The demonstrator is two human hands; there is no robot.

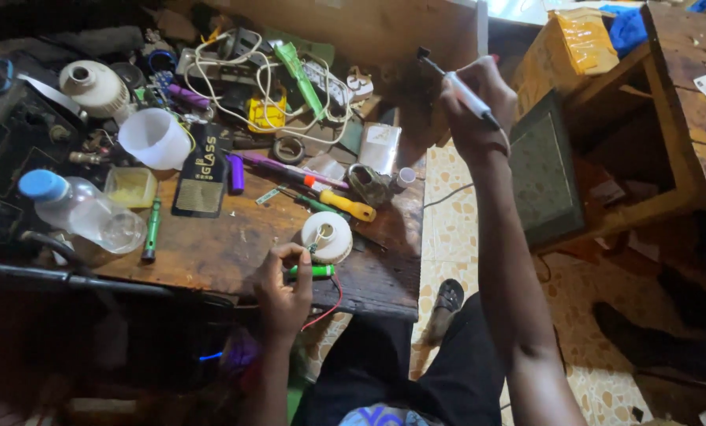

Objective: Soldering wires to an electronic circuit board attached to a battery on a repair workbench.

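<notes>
Left hand [283, 290] pinches small green cylindrical part [315, 270] at wooden worktop [211, 252] edge.
Right hand [475, 99] raised, closed round slim grey pen-like tool [459, 85]; white round plastic housing [327, 237] lies open, unassembled.

A worn dark wooden workbench [211, 252] fills the near left. To its right lies a cream floor of patterned stone-look tiles [451, 229]. At the far right stands a brown wooden table [684, 102], lit by pale daylight from beyond.
</notes>
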